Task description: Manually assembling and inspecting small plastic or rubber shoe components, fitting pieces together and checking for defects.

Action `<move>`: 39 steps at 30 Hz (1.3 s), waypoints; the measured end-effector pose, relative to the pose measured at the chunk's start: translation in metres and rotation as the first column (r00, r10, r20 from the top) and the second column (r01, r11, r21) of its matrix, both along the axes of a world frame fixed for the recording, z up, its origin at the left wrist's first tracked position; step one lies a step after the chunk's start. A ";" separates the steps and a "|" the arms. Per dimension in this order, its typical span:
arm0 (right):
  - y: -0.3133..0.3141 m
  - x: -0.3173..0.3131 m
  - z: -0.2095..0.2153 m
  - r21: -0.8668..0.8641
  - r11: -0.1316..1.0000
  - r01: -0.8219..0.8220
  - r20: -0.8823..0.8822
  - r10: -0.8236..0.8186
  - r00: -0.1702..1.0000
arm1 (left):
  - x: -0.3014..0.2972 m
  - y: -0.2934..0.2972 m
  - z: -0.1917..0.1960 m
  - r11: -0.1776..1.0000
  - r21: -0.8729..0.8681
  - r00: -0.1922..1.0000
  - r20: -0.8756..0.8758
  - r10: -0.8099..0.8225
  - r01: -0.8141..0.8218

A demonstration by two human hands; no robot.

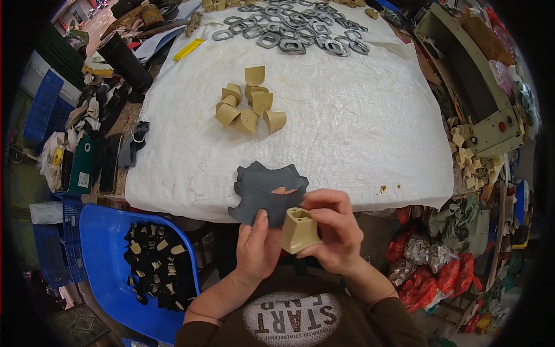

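Observation:
My left hand (255, 250) grips a dark grey piece of leather (254, 184) with an uneven edge, thumb on top. Through a slit near the leather's right side a bit of finger shows. Held in the fingers of my right hand (341, 234) is a beige shoe heel (300, 236), its hollowed end up and its wider end down. The heel is close by the leather's lower right edge, over the front edge of the table. Farther off on the white sheet stands a loose cluster of similar beige heels (245, 120).
A white sheet (358, 133) covers the table. Many grey ring-shaped pieces (292, 46) lie at its far end, near a yellow strip (188, 50). At lower left, a blue tub (104, 277) holds dark-covered heels. A greenish metal machine (491, 130) and red bags (448, 277) are at right.

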State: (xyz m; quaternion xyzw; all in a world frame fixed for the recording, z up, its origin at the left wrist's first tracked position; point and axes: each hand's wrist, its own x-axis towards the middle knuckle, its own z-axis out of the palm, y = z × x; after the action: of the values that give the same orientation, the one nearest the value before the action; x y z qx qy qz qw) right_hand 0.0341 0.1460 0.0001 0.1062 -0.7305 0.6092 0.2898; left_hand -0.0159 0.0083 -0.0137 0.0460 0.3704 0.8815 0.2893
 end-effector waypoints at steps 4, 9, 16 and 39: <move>0.002 -0.004 -0.012 0.176 0.983 0.052 -0.114 -0.032 0.993 | 0.006 0.001 0.010 0.988 0.129 0.996 -0.021 -0.086 0.088; 0.005 -0.005 -0.011 0.194 0.979 0.062 -0.156 -0.031 0.987 | 0.008 0.002 0.011 0.995 0.050 0.993 -0.086 -0.079 0.084; 0.005 -0.004 -0.012 0.141 0.985 0.095 -0.148 -0.074 0.986 | 0.011 0.005 0.010 0.995 0.039 0.991 -0.107 -0.084 0.089; 0.010 0.000 0.025 0.701 0.695 0.160 0.122 -0.338 0.933 | -0.002 -0.009 0.011 0.884 -0.465 0.866 -0.462 -0.192 -0.052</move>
State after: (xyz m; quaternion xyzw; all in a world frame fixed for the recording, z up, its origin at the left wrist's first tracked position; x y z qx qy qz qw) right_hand 0.0336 0.1560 0.0251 0.0293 -0.9391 0.2622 0.2200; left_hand -0.0179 -0.0007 -0.0022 0.2139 0.6288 0.7145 0.2201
